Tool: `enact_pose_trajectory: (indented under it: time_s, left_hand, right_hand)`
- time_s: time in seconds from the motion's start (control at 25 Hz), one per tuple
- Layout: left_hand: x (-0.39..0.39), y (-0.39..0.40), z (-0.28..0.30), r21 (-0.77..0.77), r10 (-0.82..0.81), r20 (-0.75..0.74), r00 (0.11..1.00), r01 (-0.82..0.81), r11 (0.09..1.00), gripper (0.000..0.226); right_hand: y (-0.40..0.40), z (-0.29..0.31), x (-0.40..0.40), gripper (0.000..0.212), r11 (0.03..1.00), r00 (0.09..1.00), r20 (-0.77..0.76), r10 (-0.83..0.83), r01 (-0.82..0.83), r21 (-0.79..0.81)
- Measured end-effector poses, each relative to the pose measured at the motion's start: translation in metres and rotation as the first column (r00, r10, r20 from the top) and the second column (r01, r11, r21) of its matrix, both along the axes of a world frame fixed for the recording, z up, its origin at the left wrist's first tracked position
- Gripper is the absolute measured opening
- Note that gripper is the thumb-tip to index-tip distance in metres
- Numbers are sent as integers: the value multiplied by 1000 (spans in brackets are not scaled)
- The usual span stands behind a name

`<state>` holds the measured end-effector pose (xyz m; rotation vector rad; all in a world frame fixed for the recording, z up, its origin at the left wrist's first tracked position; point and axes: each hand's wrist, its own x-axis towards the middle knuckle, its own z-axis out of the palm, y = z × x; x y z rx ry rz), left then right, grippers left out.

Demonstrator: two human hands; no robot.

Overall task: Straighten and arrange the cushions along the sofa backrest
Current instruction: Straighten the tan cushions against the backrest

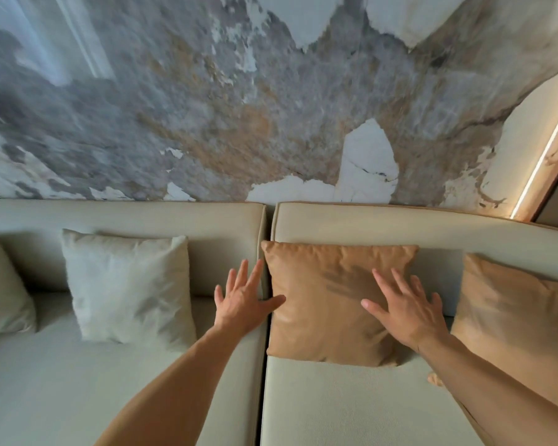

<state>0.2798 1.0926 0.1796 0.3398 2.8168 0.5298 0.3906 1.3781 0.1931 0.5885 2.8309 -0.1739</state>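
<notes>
The left hand (242, 300) was spread flat, fingers straight and apart, holding nothing; its thumb reached right to the left edge of the tan cushion (329, 304), though whether it actually touched could not be told. The right hand (406, 309) was likewise released and splayed, palm down over the right half of that same cushion, casting a shadow of its fingers on the leather just left of it; contact could not be confirmed. The tan cushion stood upright between the two hands, leaning on the sofa backrest (384, 220) above the fingertips. Right of the right hand, a second tan cushion (512, 317) leaned on the backrest. Left of the left hand sat a pale cushion (129, 284), slightly tilted, and further left another pale cushion (0, 291) at the frame edge.
</notes>
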Motion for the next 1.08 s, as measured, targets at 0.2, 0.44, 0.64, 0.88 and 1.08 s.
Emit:
enact_pose_trajectory:
  time_s: [0.2, 0.44, 0.64, 0.88, 1.08]
  left_hand:
    - [59, -51, 74, -21, -62, -59, 996, 61, 998, 95]
    - [93, -89, 131, -24, -114, -107, 988, 112, 993, 100]
    - [100, -92, 150, -33, -178, -169, 969, 175, 984, 102]
    - [125, -64, 159, -30, -184, -215, 959, 182, 983, 103]
    - [166, -10, 158, -58, -182, -226, 957, 173, 983, 103]
  right_hand:
    - [-37, 73, 44, 77, 1000, 999, -36, -5, 5, -4]
    - [-79, 130, 70, 77, 1000, 998, -57, -12, 10, -19]
    - [-93, 156, 94, 75, 1000, 996, -82, -17, 19, 23]
    - [-58, 165, 140, 75, 997, 991, -119, -67, 70, 23]
    - [7, 167, 194, 74, 995, 987, -134, -94, 99, 26]
